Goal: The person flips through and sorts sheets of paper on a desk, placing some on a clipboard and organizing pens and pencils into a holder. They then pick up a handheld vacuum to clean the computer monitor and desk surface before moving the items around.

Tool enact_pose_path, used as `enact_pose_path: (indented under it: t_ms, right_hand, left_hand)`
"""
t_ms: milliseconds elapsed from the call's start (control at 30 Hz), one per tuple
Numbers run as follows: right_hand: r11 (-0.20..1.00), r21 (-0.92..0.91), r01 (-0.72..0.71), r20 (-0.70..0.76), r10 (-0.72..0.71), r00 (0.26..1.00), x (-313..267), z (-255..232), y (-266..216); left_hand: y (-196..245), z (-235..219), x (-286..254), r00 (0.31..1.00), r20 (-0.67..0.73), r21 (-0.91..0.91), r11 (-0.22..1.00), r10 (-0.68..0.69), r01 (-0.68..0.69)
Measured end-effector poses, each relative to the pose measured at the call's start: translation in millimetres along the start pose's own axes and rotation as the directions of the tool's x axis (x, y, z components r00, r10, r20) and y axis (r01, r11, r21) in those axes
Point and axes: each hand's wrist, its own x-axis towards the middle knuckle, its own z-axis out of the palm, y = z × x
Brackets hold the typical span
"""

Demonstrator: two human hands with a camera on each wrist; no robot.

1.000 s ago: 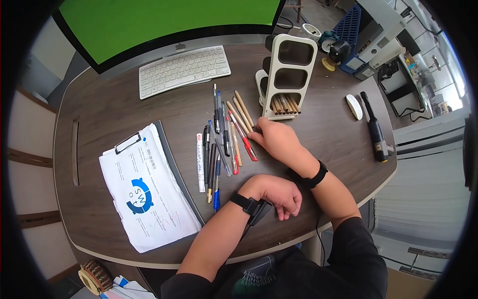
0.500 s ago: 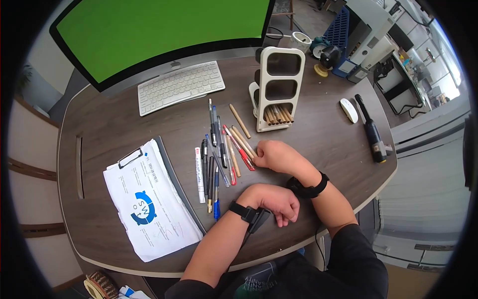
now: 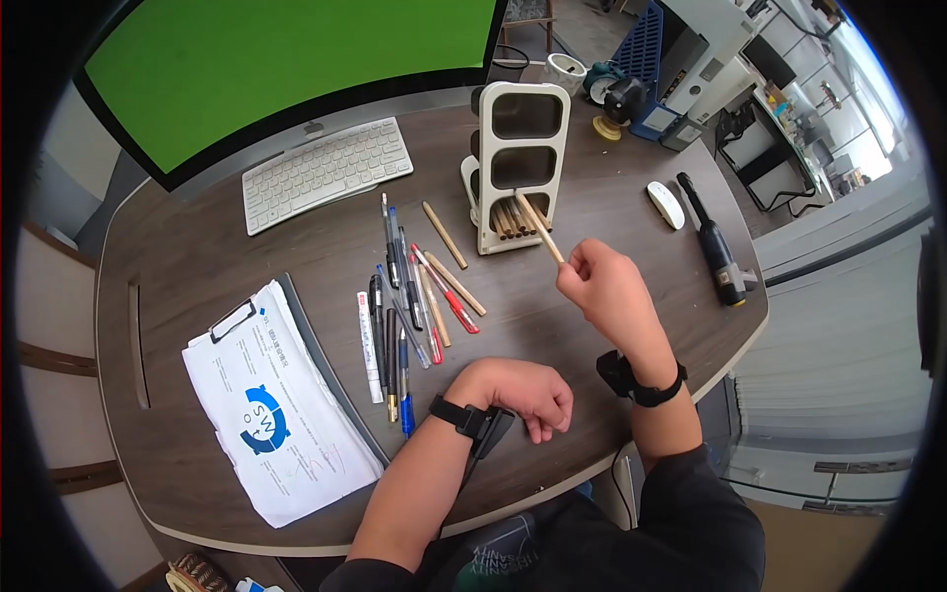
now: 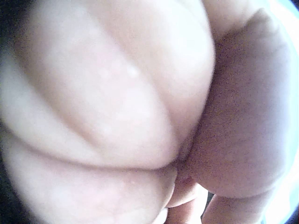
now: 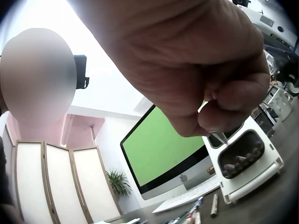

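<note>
My right hand (image 3: 612, 286) pinches a plain wooden pencil (image 3: 540, 228) near one end. The pencil slants up and away, and its far end overlaps the lowest opening of a white three-compartment pen holder (image 3: 524, 140). Several similar pencils (image 3: 508, 225) lie in that lowest compartment, ends facing me. In the right wrist view the curled fingers (image 5: 233, 105) stand just before the holder. My left hand (image 3: 528, 397) rests by the desk's front, fingers loosely curled around nothing. To its left lie loose pens, including a red pen (image 3: 446, 289), and a few wooden pencils (image 3: 445, 235).
A clipboard with papers (image 3: 271, 414) lies left of the pens. Behind stand a white keyboard (image 3: 326, 176) and a monitor (image 3: 286, 69). On the right are a white mouse (image 3: 666, 205) and a black handheld tool (image 3: 717, 252).
My right hand has picked up a pencil from beside the red pen and carried it right and up toward the holder. The left hand stays in place; the head view has shifted.
</note>
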Motion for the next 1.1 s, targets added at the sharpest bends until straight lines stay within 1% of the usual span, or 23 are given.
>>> enact_pose_path:
  t_ms: [100,200,300,400,500,600,700,800,900,1000,1033,1100]
  right_hand:
    - [0.988,-0.121,0.096,-0.053,-0.103,0.993,14.5,14.5,8.0]
    - [0.98,-0.158,0.12,-0.017,-0.124,0.992,14.1,15.4,-0.4]
    - [0.984,-0.126,0.128,0.071,-0.12,0.99,8.9,11.1,-3.7]
    - [0.983,-0.093,0.158,0.036,-0.155,0.987,15.5,19.0,0.4]
    - [0.989,-0.012,0.147,-0.033,-0.147,0.989,30.5,27.9,-9.1]
    - [0.97,0.2,0.139,-0.048,-0.133,0.99,42.3,40.3,-14.0]
    - [0.971,0.188,0.145,-0.082,-0.132,0.988,41.0,43.3,-16.8]
    - [0.965,0.115,0.237,0.072,-0.246,0.967,40.9,51.8,-8.0]
    - [0.907,-0.085,0.413,0.292,-0.374,0.88,41.9,72.7,-1.4]
    - [0.892,-0.184,0.413,0.251,-0.363,0.897,51.3,105.0,2.3]
    - [0.893,-0.246,0.378,0.215,-0.33,0.919,52.2,110.5,-0.1]
    - [0.888,-0.228,0.399,0.175,-0.366,0.914,55.2,117.2,-0.7]
  left_hand:
    - [2.1,1.0,-1.8,1.0,-0.003,-0.01,1.0,-0.002,0.002]
    - [1.8,1.6,-2.1,1.0,-0.004,-0.019,1.0,0.015,-0.015]
    - [0.3,0.6,-0.7,1.0,0.002,-0.015,1.0,0.014,-0.014]
    - [-2.6,-2.1,2.6,1.0,0.016,-0.011,1.0,-0.002,0.002]
    - [-0.6,-0.4,1.1,1.0,0.013,-0.016,1.0,-0.003,0.004]
    - [0.9,0.6,-0.1,1.0,0.009,-0.01,1.0,0.005,-0.005]
    - [-3.0,-2.0,4.0,1.0,0.027,-0.006,1.0,0.002,-0.002]
    - [-3.1,-1.3,3.4,0.999,0.027,0.0,1.0,0.017,-0.017]
    - [-2.0,-0.7,2.4,1.0,0.023,0.0,1.0,0.011,-0.011]
    - [1.5,0.0,-0.1,1.0,0.016,0.013,1.0,-0.003,0.003]
    - [0.2,-0.4,0.7,1.0,0.014,0.004,1.0,0.011,-0.011]
    - [-4.5,-0.6,3.5,0.999,0.012,-0.015,0.999,0.038,-0.038]
